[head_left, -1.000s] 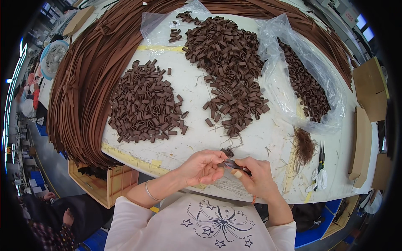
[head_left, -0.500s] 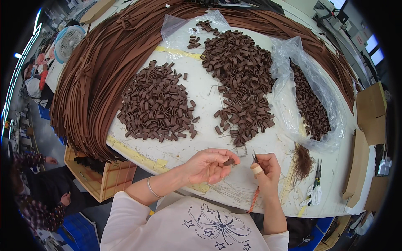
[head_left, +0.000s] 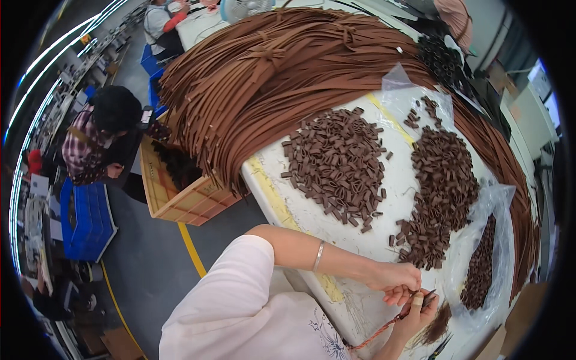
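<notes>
The left hand (head_left: 393,277) and right hand (head_left: 420,309) meet at the near edge of the worktop (head_left: 384,237), fingertips pinched together on a small dark loop (head_left: 418,293) where a braided brown cord (head_left: 378,333) ends. The left grip is closed on that loop from above. The right grip is curled shut around the cord's top end, with the cord trailing from it down toward the person's lap. What looks like a thin dark tool tip pokes out beside the right fingers; it is too small to be sure.

The likeliest slip, I judge, is the loop popping out of the pinch, since it is tiny and the hands sit right at the worktop's edge, so it could drop to the floor. The hanging cord could also drag or unravel if the right grip loosens.

Beyond the hands lie two heaps of small loops (head_left: 339,165), dark brown, flat, band-like pieces, matte as leather or rubber. The right heap (head_left: 441,198) spills onto clear crinkled plastic bags (head_left: 486,252), one holding more loops. Behind the heaps, long brown straps (head_left: 270,78) drape in tied bundles over the worktop's far side, smooth and flexible. The worktop is white, scuffed, with a yellow taped edge. Left of it stands a wooden crate (head_left: 180,201).
</notes>
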Demonstrator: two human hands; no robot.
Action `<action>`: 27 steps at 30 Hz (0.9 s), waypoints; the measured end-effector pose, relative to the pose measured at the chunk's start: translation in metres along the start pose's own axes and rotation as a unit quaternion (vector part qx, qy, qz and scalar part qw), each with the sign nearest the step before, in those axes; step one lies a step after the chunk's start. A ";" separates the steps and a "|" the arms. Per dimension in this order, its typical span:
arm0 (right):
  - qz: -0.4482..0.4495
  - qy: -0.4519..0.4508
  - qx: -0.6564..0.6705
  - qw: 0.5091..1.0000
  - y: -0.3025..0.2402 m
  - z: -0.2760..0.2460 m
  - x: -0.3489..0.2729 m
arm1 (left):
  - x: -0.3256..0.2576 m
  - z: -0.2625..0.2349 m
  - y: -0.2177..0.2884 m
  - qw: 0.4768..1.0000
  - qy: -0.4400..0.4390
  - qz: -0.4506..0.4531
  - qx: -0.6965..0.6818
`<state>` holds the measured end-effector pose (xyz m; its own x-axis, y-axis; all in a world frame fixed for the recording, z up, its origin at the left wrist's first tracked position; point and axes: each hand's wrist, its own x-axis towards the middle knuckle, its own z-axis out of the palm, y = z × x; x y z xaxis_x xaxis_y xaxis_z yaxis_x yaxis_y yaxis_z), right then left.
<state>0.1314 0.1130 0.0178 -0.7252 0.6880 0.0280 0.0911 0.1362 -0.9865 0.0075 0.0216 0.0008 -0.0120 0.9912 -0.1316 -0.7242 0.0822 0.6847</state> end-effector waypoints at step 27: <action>0.072 0.019 0.050 0.996 0.051 -0.003 0.021 | 0.005 -0.013 -0.015 0.973 -0.028 0.073 0.218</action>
<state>0.1230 0.1361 -0.0312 -0.6824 0.7226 -0.1101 0.1222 -0.0357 -0.9919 0.0099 0.0236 -0.0193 -0.0459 0.9987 0.0203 -0.3555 -0.0353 0.9340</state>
